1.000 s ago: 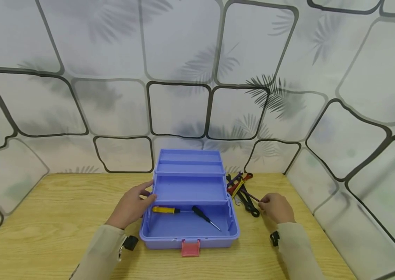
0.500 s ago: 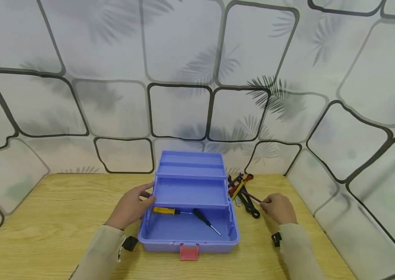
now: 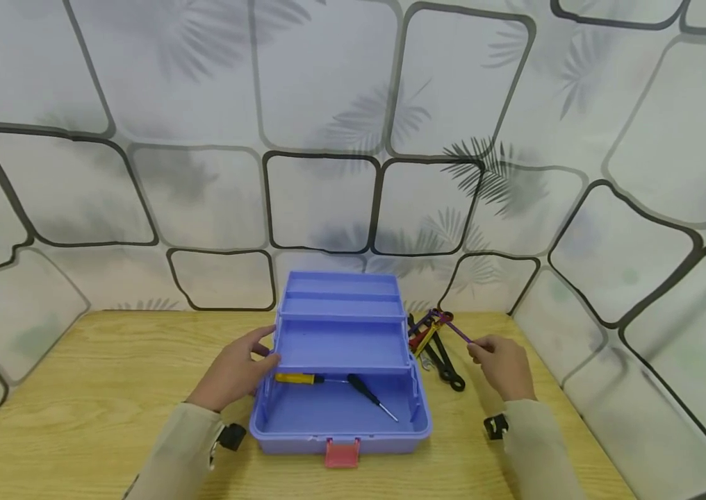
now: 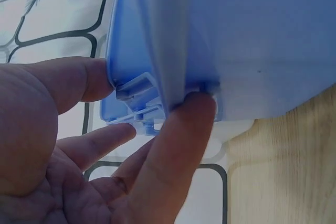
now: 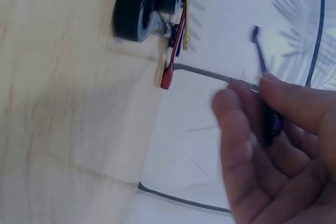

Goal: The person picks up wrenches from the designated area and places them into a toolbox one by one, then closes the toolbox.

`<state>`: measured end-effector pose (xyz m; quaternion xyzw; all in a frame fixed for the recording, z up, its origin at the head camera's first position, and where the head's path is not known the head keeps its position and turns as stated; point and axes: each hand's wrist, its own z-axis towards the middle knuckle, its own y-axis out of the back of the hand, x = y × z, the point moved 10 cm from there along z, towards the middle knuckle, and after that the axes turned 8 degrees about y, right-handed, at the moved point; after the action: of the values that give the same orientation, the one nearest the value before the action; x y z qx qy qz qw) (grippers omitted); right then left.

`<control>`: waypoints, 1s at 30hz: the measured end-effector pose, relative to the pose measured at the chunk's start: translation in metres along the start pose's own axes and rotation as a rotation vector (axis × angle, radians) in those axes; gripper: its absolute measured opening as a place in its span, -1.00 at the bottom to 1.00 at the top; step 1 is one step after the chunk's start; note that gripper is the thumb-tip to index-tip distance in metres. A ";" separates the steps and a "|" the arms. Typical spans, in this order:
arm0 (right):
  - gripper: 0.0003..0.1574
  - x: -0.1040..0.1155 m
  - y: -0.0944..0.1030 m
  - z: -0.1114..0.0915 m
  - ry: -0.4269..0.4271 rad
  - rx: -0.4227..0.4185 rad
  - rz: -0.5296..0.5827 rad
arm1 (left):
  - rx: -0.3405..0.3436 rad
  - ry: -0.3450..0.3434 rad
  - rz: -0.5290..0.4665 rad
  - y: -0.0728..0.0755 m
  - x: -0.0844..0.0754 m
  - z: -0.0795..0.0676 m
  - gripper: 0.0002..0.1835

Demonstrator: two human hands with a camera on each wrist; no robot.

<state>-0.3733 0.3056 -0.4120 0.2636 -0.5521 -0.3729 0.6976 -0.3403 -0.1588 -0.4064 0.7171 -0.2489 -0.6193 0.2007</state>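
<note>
A purple wrench [image 3: 458, 332] is pinched between the thumb and fingers of my right hand [image 3: 506, 364], its far end over the tool pile in the head view. In the right wrist view the same wrench [image 5: 259, 53] points up out of the fingertips. My left hand [image 3: 231, 371] grips the left side of the blue toolbox [image 3: 290, 444], which stands with lid and tray folded back. Up close in the left wrist view, thumb and fingers bracket the toolbox's [image 4: 278, 35] edge and hinge arms. Inside lie a yellow-handled screwdriver [image 3: 293, 378] and a black-handled screwdriver [image 3: 362, 387].
Right of the toolbox several tools lie heaped, among them a black wrench [image 3: 445, 362], a red wrench [image 5: 178, 51] and a yellow tool [image 3: 426, 340]. A pink latch [image 3: 342, 455] hangs from the toolbox's front. Patterned cloth walls [image 3: 322, 201] enclose the wooden table [image 3: 115, 396].
My right hand has risen slightly and moved a little right, drawing the purple wrench up off the heap. The toolbox has shifted slightly toward me; my left hand stays at its side.
</note>
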 end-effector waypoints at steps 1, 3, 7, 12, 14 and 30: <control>-0.73 0.002 0.001 0.001 0.007 -0.027 0.014 | 0.006 0.004 -0.011 -0.001 0.001 0.000 -0.33; -0.74 0.007 0.004 0.002 0.024 -0.078 0.029 | 0.014 0.009 -0.026 -0.002 0.002 0.000 -0.32; -0.76 0.015 0.008 0.001 0.048 -0.158 0.042 | 0.009 0.012 -0.025 -0.002 0.004 0.000 -0.33; -0.77 0.022 0.010 -0.001 0.074 -0.225 0.034 | 0.008 0.009 -0.024 -0.002 0.003 0.001 -0.33; -0.78 0.025 0.010 -0.002 0.093 -0.238 0.029 | 0.009 0.006 -0.023 -0.001 0.002 0.001 -0.33; -0.84 0.036 0.012 -0.004 0.213 -0.345 0.041 | 0.008 0.016 -0.021 -0.002 0.003 0.002 -0.32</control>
<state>-0.3627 0.2825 -0.3831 0.1669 -0.4084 -0.4180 0.7942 -0.3420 -0.1591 -0.4099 0.7254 -0.2422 -0.6147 0.1932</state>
